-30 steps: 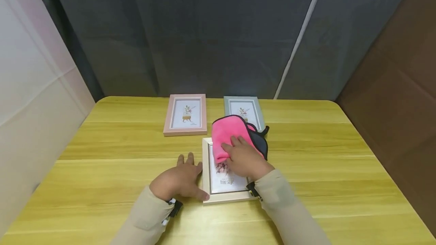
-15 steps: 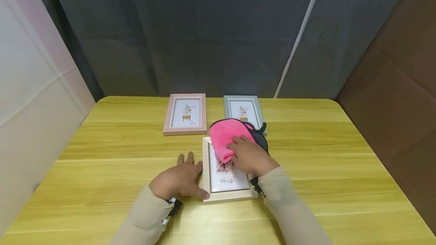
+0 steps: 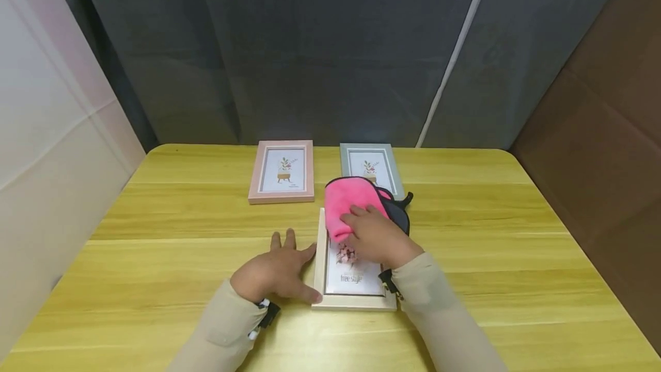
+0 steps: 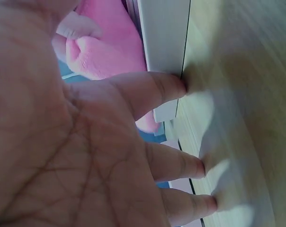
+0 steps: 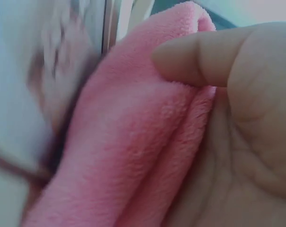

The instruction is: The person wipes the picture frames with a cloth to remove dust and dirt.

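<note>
Right hand [image 3: 379, 240] grips pink cloth [image 3: 351, 200] (folded) over the cream frame [image 3: 356, 302]

Wd tbl [image 3: 155, 234], dk gry backdrop [image 3: 320, 56]

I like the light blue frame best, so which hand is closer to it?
The right hand is nearer: it holds the pink cloth just in front of the light blue frame. The left hand is farther, in front and to the left, beside the cream frame.
</note>
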A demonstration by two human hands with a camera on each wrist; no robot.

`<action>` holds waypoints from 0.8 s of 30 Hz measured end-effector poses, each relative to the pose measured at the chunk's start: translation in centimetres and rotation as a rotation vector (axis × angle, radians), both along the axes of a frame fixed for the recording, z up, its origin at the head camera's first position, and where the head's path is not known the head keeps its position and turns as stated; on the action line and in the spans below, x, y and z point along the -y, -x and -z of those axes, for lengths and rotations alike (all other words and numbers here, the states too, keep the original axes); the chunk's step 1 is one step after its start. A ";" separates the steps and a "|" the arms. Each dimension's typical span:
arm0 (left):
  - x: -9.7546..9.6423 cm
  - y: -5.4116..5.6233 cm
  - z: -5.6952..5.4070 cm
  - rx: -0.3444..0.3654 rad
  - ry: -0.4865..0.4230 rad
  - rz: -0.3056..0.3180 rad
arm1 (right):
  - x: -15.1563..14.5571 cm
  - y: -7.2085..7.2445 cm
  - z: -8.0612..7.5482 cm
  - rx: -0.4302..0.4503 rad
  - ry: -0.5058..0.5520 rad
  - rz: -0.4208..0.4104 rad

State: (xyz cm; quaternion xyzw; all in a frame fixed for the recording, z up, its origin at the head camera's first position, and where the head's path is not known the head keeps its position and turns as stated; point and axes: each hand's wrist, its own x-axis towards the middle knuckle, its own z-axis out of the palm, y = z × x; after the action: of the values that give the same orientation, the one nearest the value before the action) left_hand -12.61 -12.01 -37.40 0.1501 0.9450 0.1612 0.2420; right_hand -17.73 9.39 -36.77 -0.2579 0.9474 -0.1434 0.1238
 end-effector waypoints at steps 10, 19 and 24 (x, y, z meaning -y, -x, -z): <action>-0.3 -0.2 0.0 -0.003 0.016 -0.025 | 0.4 -0.7 -0.8 0.041 0.033 -0.025; 0.0 -0.3 0.0 0.010 0.001 -0.034 | -2.9 0.7 -0.8 -0.001 -0.010 0.056; 0.0 -0.2 0.1 0.011 0.001 -0.035 | -2.2 0.6 -0.5 0.005 -0.004 0.046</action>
State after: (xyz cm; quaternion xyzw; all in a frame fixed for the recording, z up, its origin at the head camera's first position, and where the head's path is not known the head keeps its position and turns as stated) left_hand -12.44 -11.97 -37.54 0.1327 0.9462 0.1654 0.2443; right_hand -18.33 11.62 -36.30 -0.2356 0.9530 -0.1452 0.1235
